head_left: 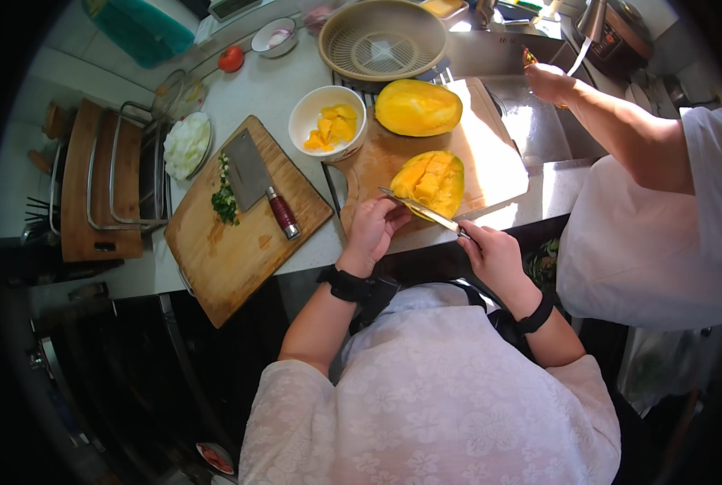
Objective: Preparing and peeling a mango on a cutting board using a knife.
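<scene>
2 mango halves on pale cutting board [494, 149]: upper half [419, 109] looks uncut, prob. left to do; lower half [432, 176] part-cut. Some cubes [332, 128] done, in white bowl [298, 121]. R hand [496, 260] clamped on knife [427, 212]; L hand [369, 234] fingers curled nr blade tip, can't tell if gripping.

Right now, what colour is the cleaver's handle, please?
The cleaver's handle is mostly dark red, seen best in the head view.
</scene>
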`<state>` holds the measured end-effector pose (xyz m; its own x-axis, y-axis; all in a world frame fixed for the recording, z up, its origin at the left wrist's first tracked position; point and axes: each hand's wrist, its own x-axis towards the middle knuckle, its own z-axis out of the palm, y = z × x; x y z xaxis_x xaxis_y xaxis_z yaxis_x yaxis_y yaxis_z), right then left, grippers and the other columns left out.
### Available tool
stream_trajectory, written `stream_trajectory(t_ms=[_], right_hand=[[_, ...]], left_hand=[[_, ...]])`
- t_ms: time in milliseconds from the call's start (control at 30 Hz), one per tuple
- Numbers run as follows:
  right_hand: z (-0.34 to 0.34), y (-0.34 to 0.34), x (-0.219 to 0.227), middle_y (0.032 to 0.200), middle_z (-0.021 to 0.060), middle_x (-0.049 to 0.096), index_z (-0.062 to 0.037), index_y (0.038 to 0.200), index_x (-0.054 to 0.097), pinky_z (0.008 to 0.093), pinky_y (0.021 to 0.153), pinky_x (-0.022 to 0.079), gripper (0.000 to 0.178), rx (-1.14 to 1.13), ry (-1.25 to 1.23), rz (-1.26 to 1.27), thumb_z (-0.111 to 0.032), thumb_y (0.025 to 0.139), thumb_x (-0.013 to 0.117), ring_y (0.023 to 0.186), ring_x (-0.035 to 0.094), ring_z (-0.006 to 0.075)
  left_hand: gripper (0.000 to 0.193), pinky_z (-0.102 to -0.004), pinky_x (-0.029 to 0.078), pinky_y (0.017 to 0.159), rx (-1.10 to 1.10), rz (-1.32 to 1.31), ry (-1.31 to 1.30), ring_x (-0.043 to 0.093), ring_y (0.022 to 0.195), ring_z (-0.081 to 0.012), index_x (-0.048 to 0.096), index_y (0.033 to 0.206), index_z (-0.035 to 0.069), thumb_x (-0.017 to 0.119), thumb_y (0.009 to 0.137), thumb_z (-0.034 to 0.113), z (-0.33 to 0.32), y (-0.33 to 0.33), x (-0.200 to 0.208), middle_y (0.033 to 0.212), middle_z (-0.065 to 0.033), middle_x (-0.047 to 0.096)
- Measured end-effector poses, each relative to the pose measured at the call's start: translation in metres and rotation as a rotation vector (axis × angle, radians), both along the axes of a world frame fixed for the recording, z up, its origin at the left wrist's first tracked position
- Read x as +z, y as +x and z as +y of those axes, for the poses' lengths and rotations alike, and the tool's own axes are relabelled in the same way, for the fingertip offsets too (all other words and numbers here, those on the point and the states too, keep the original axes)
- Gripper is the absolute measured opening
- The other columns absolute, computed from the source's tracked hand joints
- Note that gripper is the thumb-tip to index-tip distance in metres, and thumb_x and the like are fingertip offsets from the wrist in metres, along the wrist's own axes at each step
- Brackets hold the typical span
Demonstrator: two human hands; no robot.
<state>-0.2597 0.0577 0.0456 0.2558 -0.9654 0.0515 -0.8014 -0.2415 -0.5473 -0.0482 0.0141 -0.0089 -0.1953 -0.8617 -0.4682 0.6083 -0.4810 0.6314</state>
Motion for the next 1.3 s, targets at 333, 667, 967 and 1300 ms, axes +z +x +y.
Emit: stream_trajectory(t_ms=[333, 667, 967, 1300], right_hand=[[-0.003, 0.004, -0.012, 0.060, 0.0116, 0.055, -0.0094, 0.099, 0.055, 0.0377, 0.047, 0.044, 0.022, -0.007, 0.013, 0.096, -0.020, 0.080, 0.057, 0.053, 0.056, 0.0291], [-0.013, -0.002, -0.015, 0.071, 0.0173, 0.060, -0.0012, 0.096, 0.060, 0.0321, 0.055, 0.045, 0.022, -0.149, 0.572, -0.454, -0.016, 0.082, 0.055, 0.061, 0.058, 0.0300], [0.000, -0.002, 0.001, 0.065, 0.0095, 0.056, -0.0104, 0.098, 0.059, 0.0353, 0.050, 0.045, 0.023, 0.015, 0.039, 0.004, -0.020, 0.077, 0.059, 0.057, 0.056, 0.0276], [0.005, 0.005, -0.008, 0.062, 0.0114, 0.056, -0.0089, 0.101, 0.054, 0.0371, 0.049, 0.044, 0.022, -0.005, 0.065, 0.077, -0.020, 0.081, 0.054, 0.055, 0.056, 0.0288]], left_hand=[[0.017, -0.0263, 0.051, 0.068, 0.002, -0.034, -0.024, 0.059, 0.074, -0.0150, 0.057, 0.092, -0.004, 0.046, 0.083, 0.005, -0.001, -0.003, -0.004, 0.085, -0.0091, 0.061], [0.017, -0.0260, 0.050, 0.070, 0.007, -0.113, 0.004, 0.059, 0.078, -0.0142, 0.057, 0.091, -0.003, 0.045, 0.084, 0.006, -0.005, -0.001, -0.001, 0.088, -0.0078, 0.060], [0.020, -0.0295, 0.049, 0.078, -0.029, -0.068, -0.004, 0.059, 0.087, -0.0176, 0.053, 0.100, -0.001, 0.042, 0.086, 0.006, -0.004, 0.002, -0.004, 0.098, -0.0090, 0.059], [0.018, -0.0280, 0.051, 0.072, -0.091, -0.138, -0.016, 0.059, 0.079, -0.0167, 0.055, 0.092, -0.003, 0.042, 0.084, 0.005, -0.006, 0.001, -0.008, 0.089, -0.0092, 0.060]])
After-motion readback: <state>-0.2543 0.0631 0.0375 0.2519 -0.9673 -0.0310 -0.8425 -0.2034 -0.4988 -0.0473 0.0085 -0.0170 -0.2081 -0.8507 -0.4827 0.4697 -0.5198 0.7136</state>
